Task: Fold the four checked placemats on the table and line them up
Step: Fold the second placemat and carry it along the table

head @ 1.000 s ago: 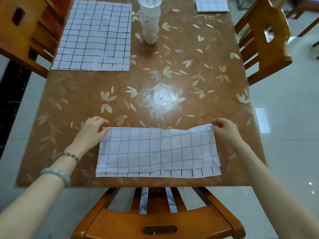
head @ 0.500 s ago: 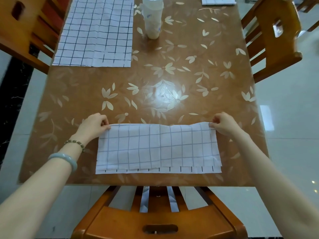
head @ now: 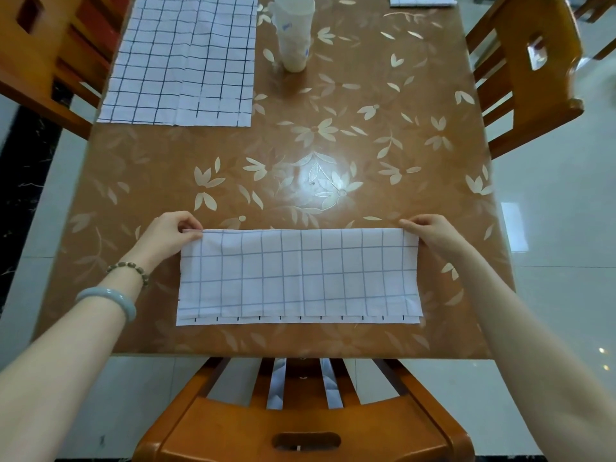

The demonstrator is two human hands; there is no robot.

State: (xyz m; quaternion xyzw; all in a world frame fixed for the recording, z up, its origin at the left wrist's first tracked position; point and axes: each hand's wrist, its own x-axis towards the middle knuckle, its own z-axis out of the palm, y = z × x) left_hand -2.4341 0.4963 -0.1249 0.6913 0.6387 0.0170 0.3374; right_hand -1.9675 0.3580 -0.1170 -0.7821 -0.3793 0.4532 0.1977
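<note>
A white checked placemat (head: 300, 278), folded in half lengthwise, lies flat near the front edge of the brown leaf-patterned table (head: 333, 161). My left hand (head: 173, 233) pinches its far left corner at the fold. My right hand (head: 430, 230) pinches the far right corner. A second checked placemat (head: 181, 58) lies unfolded at the far left. The edge of a third, folded placemat (head: 421, 0) shows at the far right, cut off by the frame.
A white plastic bottle (head: 295, 31) stands at the far middle of the table. Wooden chairs stand at the front (head: 300, 421), left (head: 43, 51) and right (head: 530, 71). White cloth shows through the front chair's slats. Pale tiled floor surrounds the table.
The folded edge, wavy and lifted a second ago, now lies straight and taut between both hands. My view has moved closer to the table.
</note>
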